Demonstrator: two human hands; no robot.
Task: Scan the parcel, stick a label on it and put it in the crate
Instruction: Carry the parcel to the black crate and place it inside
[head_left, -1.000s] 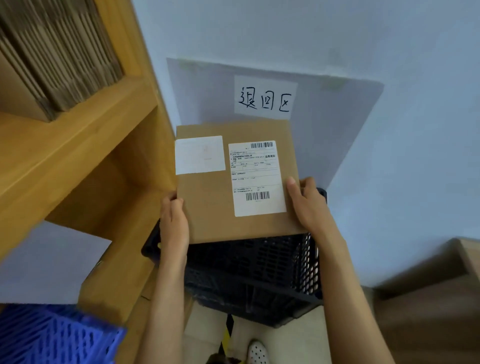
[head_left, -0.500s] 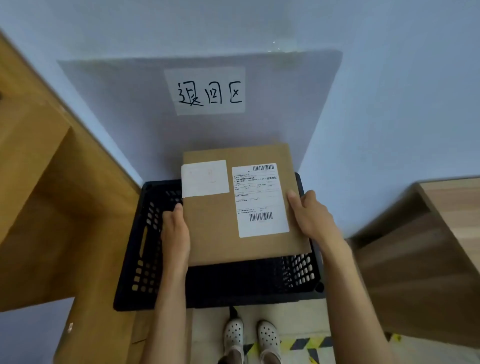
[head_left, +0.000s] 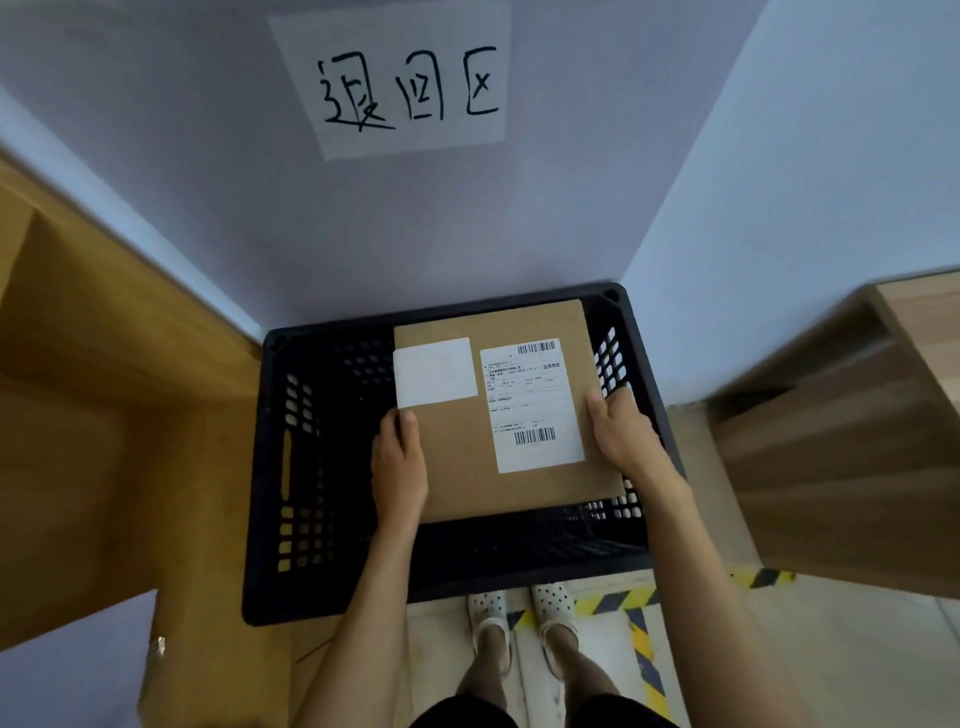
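A flat brown cardboard parcel is held level inside the mouth of a black perforated plastic crate, toward its right side. A plain white label sits on its upper left and a printed shipping label with barcodes on its right. My left hand grips the parcel's left edge and my right hand grips its right edge. Whether the parcel touches the crate's bottom is hidden.
The crate stands on the floor against a pale wall bearing a white handwritten paper sign. A wooden shelf unit flanks it on the left, a wooden cabinet on the right. Yellow-black floor tape and my feet lie below.
The view tilted down over the crate. Both hands lowered the parcel from above the crate's rim down into the crate, keeping the same grip.
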